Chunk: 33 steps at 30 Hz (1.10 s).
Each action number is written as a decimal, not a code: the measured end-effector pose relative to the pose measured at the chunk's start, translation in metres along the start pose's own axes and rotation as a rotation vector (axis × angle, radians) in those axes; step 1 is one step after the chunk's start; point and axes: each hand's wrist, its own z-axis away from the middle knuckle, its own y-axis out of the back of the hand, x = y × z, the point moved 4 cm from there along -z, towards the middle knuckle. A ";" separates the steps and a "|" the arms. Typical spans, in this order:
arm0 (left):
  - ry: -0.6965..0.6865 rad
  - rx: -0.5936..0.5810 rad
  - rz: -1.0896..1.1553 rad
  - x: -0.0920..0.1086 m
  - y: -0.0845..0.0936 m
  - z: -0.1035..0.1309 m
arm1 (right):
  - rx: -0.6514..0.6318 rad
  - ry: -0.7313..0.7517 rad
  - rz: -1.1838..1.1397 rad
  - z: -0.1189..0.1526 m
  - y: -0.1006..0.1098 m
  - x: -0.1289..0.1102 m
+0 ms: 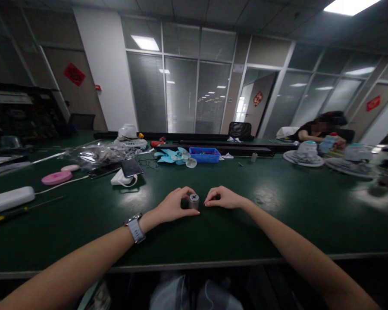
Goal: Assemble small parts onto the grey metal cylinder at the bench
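Observation:
A small silver metal cylinder (pixel 194 202), with a dark mark on its top, stands upright near the middle of the green table. My left hand (pixel 172 206) curves round it from the left, thumb along the near side and fingers at the far side. Just right of the cylinder, apart from it, is my right hand (pixel 224 198). Its thumb and fingertips are pinched together, and whatever may be between them is too small to make out. A watch with a pale strap (pixel 136 229) is on my left wrist.
Beyond my hands lie a blue bin (pixel 204 155) of small parts and light-blue fan blades (pixel 171 156). A white adapter (pixel 122 177), a pink round object (pixel 56 178), a power strip (pixel 11 200) and a screwdriver (pixel 9 214) are leftward. Fan parts (pixel 305 154) and another person (pixel 320 129) are at right.

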 end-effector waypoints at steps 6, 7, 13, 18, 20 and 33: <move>-0.013 0.044 -0.064 -0.001 0.000 0.002 | 0.011 0.010 0.055 -0.003 -0.005 0.002; -0.013 0.050 -0.069 -0.001 -0.001 0.002 | 0.014 0.014 0.055 -0.003 -0.005 0.001; -0.005 0.041 -0.082 -0.001 -0.002 0.002 | 0.039 0.033 -0.027 -0.002 -0.004 0.001; -0.007 0.050 -0.068 0.000 -0.003 0.002 | 0.004 -0.040 -0.195 -0.002 -0.009 0.002; -0.009 0.051 -0.072 0.000 -0.003 0.002 | 0.005 -0.069 -0.253 -0.003 -0.011 0.003; -0.025 0.018 -0.166 0.001 -0.006 0.000 | 0.524 0.054 -0.531 -0.010 -0.005 -0.039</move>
